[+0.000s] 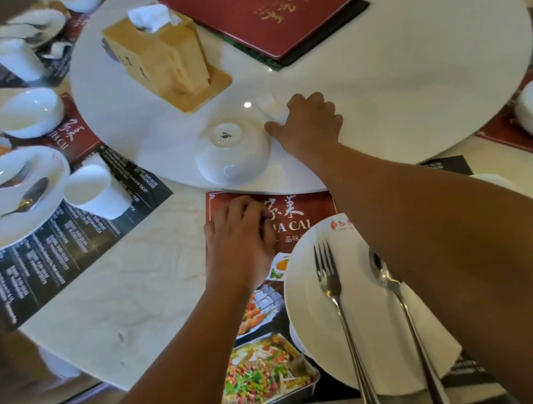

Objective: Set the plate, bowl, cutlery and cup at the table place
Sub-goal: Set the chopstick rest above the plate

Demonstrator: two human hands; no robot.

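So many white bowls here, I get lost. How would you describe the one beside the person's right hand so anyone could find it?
Find the round white turntable in the table's middle. At its near edge, left of the right hand, sits a white bowl. It is upside down, foot ring up, and the only bowl on the turntable.

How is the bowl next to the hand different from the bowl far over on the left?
The upside-down bowl near the right hand has its foot ring and a small mark on top; the left bowl shows its open inside. The upside-down bowl stands on the round white turntable; the left bowl sits off it, at a neighbouring place. Both are plain white and look alike in shape.
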